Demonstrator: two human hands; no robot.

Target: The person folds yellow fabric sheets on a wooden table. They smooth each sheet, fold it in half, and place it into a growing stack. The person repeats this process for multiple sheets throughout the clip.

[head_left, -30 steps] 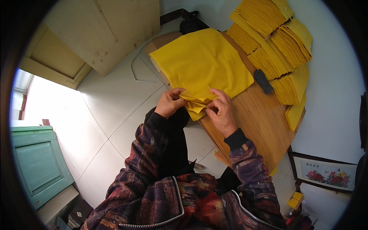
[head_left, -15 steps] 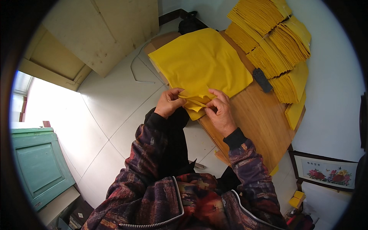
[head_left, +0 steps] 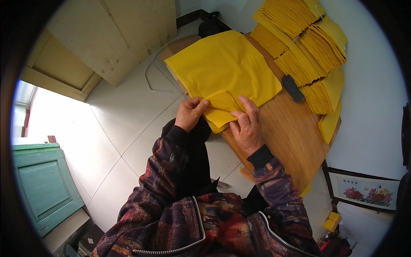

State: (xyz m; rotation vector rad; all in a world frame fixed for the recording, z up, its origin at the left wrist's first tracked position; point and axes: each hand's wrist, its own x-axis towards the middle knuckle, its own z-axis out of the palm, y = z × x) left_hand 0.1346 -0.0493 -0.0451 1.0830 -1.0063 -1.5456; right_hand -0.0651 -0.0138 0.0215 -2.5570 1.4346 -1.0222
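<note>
A large yellow fabric piece [head_left: 227, 64], felt-like and lightly wrinkled, lies spread over the wooden table's left end. Its near edge is doubled up into a raised flap [head_left: 220, 105]. My left hand [head_left: 190, 113] pinches the left side of this flap between thumb and fingers. At the flap's right side is my right hand [head_left: 247, 126], fingers bent and apart, with the index fingertip next to the cloth. Whether that hand touches the cloth is hard to tell. Another yellow layer shows below the flap, over the table's edge.
The wooden table [head_left: 291, 132] runs to the right, bearing tall stacks of folded yellow fabric [head_left: 308, 51] against the wall. A dark grey cloth-like item [head_left: 293, 88] lies beside them. A framed flower picture [head_left: 364, 191] leans at right. A green cabinet door [head_left: 47, 184] stands left.
The crumpled near edge has been spread into a smoother, lifted flap. My right hand has loosened its pinch, with its fingers now apart. My left hand keeps hold, shifted slightly.
</note>
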